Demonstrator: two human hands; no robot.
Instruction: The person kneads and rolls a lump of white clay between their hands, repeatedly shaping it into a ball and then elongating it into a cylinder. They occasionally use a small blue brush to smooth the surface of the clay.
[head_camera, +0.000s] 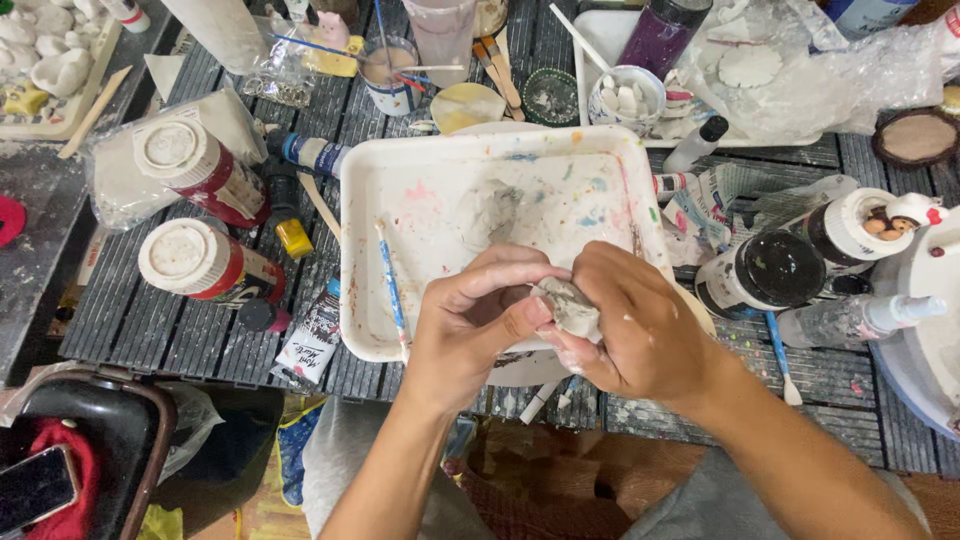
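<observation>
Both hands meet over the near edge of a paint-stained white tray (380, 180). A small lump of grey-white clay (568, 306) is pinched between them. My left hand (470, 325) presses its thumb onto the lump. My right hand (640, 330) cups the lump from the right and below. A blue-handled paintbrush (390, 285) lies inside the tray at its left side, close to my left hand.
Two red bottles with white caps (195, 260) lie left of the tray. Dark paint bottles (765, 270) stand at the right, next to a white round object (935, 300). Cups, brushes and white clay pieces crowd the far side. A phone (35, 488) lies bottom left.
</observation>
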